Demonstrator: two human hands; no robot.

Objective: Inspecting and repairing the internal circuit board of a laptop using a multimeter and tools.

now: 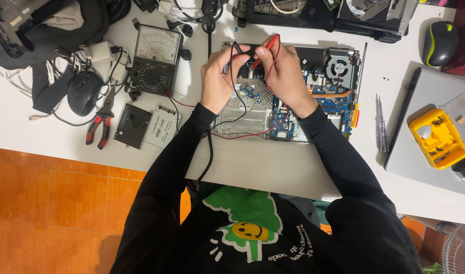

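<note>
pliers (101, 123) | 2 mice (82, 92) (441, 43) | yellow bit holder (437, 138) | screwdriver (381, 123) | white table (263, 165)

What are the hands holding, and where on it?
Left hand pinches the black probe near its tip; right hand the red probe mid-shaft.

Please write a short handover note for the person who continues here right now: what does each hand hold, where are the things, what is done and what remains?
Left hand: holds the thin black test probe, tip on the board.
Right hand: holds the thin red test probe, tip down beside it.
Opened laptop base with blue circuit board lies on the white table, cover already off. Both leads run to the black analog meter with white dial at the left.
Red-handled pliers and a clear-handled screwdriver lie unused.
Reassembly is not yet done.
</note>
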